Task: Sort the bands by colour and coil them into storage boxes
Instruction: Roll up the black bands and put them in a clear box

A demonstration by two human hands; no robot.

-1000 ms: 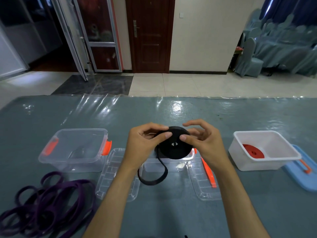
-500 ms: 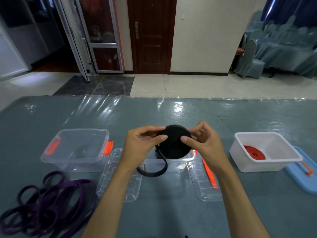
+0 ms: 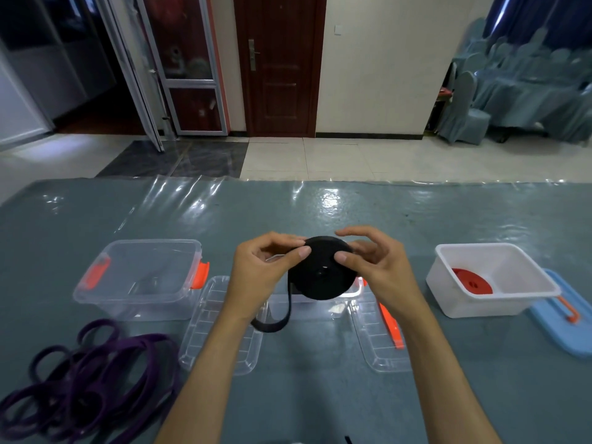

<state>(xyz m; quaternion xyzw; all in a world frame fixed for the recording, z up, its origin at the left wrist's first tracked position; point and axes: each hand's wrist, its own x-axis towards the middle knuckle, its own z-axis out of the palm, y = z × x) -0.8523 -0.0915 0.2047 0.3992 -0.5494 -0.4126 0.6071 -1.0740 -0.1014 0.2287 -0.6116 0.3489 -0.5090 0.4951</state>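
A black band wound into a tight coil (image 3: 323, 274) is held up between both hands over the middle clear box (image 3: 320, 304). My left hand (image 3: 259, 274) pinches its left rim with thumb and forefinger. My right hand (image 3: 374, 267) grips the right side, thumb on the coil's face. A short loose tail (image 3: 275, 322) of the band hangs down from the coil's left edge. A loose purple band (image 3: 86, 376) lies in a heap at the near left. A red coil (image 3: 471, 280) rests inside the white box (image 3: 512, 302) on the right.
A clear box with orange clips (image 3: 141, 277) stands at the left. Two clear lids (image 3: 221, 325) (image 3: 381, 334) lie flat on either side of the middle box. A blue lid (image 3: 563, 322) lies beside the white box. The table wears a teal cloth under clear plastic.
The hanging black tail has grown shorter as the coil took it up. Both hands and the coil stayed over the middle box, shifting only slightly.
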